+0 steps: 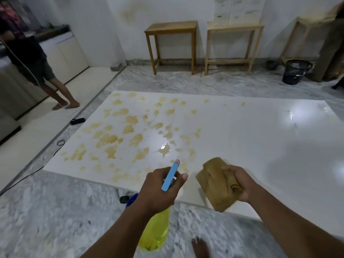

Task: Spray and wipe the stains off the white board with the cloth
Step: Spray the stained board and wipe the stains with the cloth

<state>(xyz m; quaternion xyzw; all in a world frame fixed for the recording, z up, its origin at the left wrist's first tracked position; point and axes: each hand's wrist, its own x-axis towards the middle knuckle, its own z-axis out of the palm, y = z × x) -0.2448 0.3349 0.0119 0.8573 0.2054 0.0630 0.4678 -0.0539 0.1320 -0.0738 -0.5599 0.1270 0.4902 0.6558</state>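
The board [242, 146] lies flat on the floor [55, 211]; stains [119, 138] crowd its left half, two tables [171, 28] stand behind it.

We note dim indoor light, bright glare patches on the glossy white board [251, 146], overall softness, marble floor [55, 211] smeared with blur, straight lines bowed near edges, corners darkened.

White board [251, 142] flat, tan stains [109, 139] on left, bunched brown cloth [214, 185], yellow sprayer [156, 231]
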